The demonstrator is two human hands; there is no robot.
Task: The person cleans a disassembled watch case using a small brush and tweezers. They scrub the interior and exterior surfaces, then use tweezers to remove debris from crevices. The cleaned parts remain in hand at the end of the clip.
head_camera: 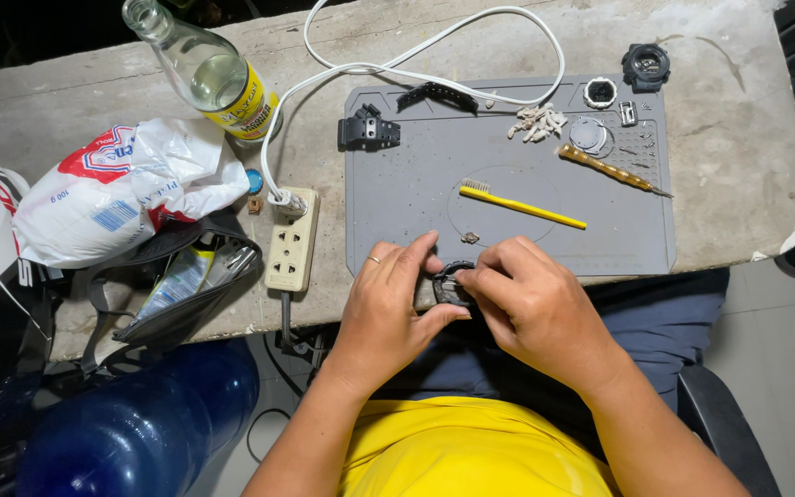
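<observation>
Black watch bezel [450, 284], ring face up, no clear long axis, pinched between both hands' fingertips

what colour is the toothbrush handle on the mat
Yellow; the toothbrush shows best in the head view.

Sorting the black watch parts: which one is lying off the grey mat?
The black watch body on bare concrete beyond the grey mat's top right corner; the strap pieces lie on it.

— What's held?
— A black watch bezel [451, 281], a dark ring-shaped casing, mostly hidden by fingers

— Where is it?
— At the near edge of the grey mat [508, 156], pinched between left hand [393, 304] and right hand [531, 299]
</observation>
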